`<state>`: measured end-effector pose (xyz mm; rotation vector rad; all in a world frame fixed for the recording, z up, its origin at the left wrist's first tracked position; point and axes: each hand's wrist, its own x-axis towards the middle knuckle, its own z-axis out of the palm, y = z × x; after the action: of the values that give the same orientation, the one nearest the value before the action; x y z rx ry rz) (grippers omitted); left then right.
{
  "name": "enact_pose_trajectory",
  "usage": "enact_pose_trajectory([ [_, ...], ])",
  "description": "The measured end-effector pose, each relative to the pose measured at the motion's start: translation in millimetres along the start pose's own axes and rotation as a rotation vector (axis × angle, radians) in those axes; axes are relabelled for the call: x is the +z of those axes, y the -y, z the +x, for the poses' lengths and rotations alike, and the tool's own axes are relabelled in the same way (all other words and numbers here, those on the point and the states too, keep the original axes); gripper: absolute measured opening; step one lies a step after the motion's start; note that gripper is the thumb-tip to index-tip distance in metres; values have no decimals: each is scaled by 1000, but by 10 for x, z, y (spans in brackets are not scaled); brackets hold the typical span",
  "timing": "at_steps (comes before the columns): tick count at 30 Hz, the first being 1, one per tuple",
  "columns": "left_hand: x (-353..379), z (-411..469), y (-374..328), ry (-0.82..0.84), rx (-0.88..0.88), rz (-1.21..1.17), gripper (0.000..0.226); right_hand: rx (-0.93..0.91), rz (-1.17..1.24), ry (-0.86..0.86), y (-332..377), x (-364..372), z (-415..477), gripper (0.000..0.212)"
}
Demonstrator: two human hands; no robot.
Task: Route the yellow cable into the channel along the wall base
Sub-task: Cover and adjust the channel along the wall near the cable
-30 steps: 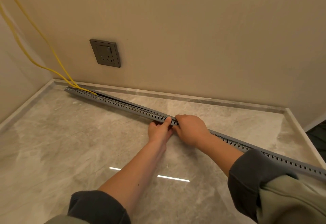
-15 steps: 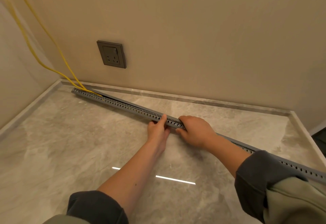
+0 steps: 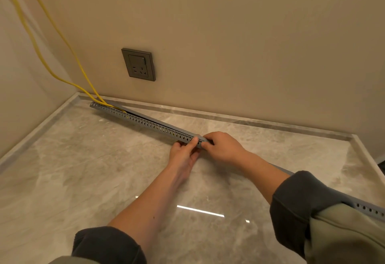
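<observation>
Dark sleeves closest, pushed up both forearms. Left hand (image 3: 183, 152) pinches the near wall of the channel (image 3: 145, 123) mid-length; right hand (image 3: 226, 149) just beside it, fingers curled over the top. Channel: grey, row of holes along its side, lying diagonally on the marbled floor (image 3: 83, 170). Yellow cable (image 3: 62, 36), two strands, enters at the channel's far end; yellow shows through some holes. Grey socket (image 3: 139, 65) on the wall beyond the channel.

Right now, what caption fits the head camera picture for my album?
Left hand and right hand grip the slotted grey cable channel on the floor, yellow cable entering its far end.
</observation>
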<state>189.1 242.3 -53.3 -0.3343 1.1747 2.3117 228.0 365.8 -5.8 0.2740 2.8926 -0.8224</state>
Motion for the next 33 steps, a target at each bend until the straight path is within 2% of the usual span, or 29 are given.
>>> enact_pose_trajectory([
  [4, 4, -11, -14, 18, -9, 10, 41, 93, 136, 34, 46, -41, 80, 21],
  [9, 11, 1, 16, -4, 16, 7, 41, 223, 279, -66, 104, -9, 93, 16],
  [12, 34, 8, 41, -20, 58, 3, 36, 205, 196, -161, 102, 53, 22, 20],
  [14, 46, 6, 45, -24, 75, 6, 31, 114, 108, -191, 78, 87, -39, 23],
  [17, 56, 1, 35, -46, 71, 3, 34, 9, 19, -158, 55, 63, -95, 21],
  [22, 75, -1, 27, -56, 52, -16, 38, -25, -189, -193, 70, 95, -63, 16],
  [33, 49, 23, 84, -92, 62, 65, 38, -146, -350, -227, -4, 135, -82, 20],
])
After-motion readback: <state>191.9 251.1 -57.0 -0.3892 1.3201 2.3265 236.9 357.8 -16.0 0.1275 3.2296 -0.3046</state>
